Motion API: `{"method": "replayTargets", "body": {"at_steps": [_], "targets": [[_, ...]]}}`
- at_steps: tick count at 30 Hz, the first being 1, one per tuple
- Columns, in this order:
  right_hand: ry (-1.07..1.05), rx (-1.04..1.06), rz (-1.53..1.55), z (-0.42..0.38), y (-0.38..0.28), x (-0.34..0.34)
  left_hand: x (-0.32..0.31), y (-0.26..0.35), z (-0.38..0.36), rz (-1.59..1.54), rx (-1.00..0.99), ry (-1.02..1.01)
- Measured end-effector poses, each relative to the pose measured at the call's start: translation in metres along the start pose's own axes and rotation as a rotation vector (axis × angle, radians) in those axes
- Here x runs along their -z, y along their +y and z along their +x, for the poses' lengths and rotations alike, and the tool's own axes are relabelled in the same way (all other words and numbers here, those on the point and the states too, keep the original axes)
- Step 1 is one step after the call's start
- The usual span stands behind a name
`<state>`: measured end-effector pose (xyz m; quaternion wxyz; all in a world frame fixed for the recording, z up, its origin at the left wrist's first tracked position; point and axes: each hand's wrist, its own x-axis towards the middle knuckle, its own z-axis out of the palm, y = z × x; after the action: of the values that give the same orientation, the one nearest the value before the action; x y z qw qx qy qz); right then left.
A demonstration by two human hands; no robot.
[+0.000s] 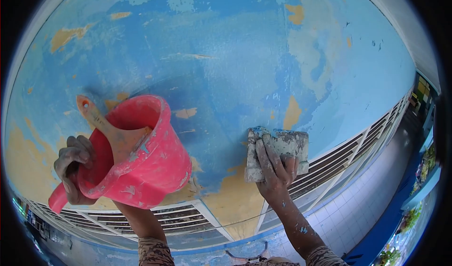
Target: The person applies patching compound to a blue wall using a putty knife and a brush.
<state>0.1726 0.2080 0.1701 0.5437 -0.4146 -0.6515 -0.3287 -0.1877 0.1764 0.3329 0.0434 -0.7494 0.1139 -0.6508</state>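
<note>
My left hand [75, 167] is closed round the handle side of a pink plastic dipper [165, 167], its outside smeared with dried plaster. A paintbrush [120, 139] with a pale wooden handle leans in the dipper, handle end up; its bristles are hidden. My right hand [275, 169] grips a flat rectangular scraper [296, 146] caked with grey-white plaster, fingers spread over its face. Blue paint flakes cling along its upper edge, which lies at or very near the wall [230, 87]. The wall's blue paint is patchy, with yellowish base showing through. Paint specks dot my right forearm.
Louvred windows [174, 221] with white frames run below the painted area, continuing on the right [343, 157]. A thin wire crosses in front of them. White tiles [339, 214] lie beneath. A blue ledge and plants [407, 219] are at the far right.
</note>
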Motion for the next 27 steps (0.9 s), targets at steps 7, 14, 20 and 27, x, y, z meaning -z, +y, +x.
{"method": "replayTargets", "body": {"at_steps": [7,14,20,27], "targets": [[0.042,0.052,-0.038,0.0,0.011,-0.012,-0.002,-0.003,-0.014,0.039,0.006,0.007],[0.016,0.025,-0.012,0.005,0.02,-0.007,-0.002,0.009,-0.029,0.091,0.047,0.023],[0.051,0.037,-0.069,0.048,0.028,-0.004,-0.007,0.022,-0.031,0.145,0.03,0.031],[-0.003,0.098,-0.087,-0.008,0.037,0.0,-0.012,0.04,-0.038,0.182,0.032,0.055]]}}
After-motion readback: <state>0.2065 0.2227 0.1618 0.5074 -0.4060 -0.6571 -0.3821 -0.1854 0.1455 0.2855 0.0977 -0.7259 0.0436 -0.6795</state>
